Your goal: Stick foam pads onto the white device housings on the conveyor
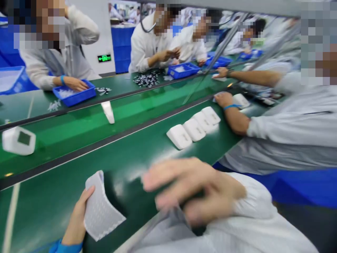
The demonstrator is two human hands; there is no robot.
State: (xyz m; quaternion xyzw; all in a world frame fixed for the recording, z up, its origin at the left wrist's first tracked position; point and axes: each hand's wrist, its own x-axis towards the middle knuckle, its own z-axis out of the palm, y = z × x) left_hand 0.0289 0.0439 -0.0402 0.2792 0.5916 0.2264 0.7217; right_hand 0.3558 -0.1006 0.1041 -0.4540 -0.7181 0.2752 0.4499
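Observation:
My left hand grips a pale grey curved panel by its left edge, thumb on the near face. Faint rows of small marks run across the panel, and its lower edge looks wavy; its exact kind is unclear. Over the front edge of the green bench, my right hand is smeared by motion. Its fingers are stretched out and apart, with nothing visible in them. Beyond it, several white plastic housings stand in a slanting row on the green bench.
A green conveyor belt crosses ahead, carrying a white device with a dark screen and a white part. At right, a co-worker's arm reaches over the bench. Blue trays and a pile of small parts lie across the belt.

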